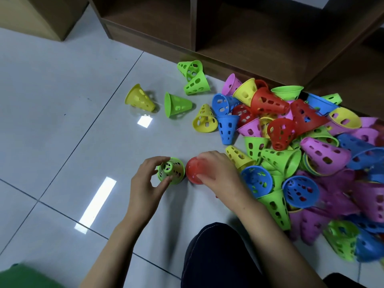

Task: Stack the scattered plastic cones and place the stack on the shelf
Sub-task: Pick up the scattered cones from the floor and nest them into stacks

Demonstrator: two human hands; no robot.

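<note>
The wooden shelf (249,38) stands behind the pile of cones (311,142) on the floor (62,100). Just left of the pile, the right hand (218,173) has its fingers clamped on a red cone (192,171). Further left, the left hand (145,183) pinches a green cone (172,171), which stands narrow end up.

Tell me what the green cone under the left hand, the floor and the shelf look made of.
The green cone looks like thin moulded plastic, semi-gloss, its wall pierced with holes. The floor seems glazed tile, probably ceramic: glossy, mirroring lights, with dark grout lines. The shelf looks like dark brown wood-grain board, likely laminate, matte.
</note>
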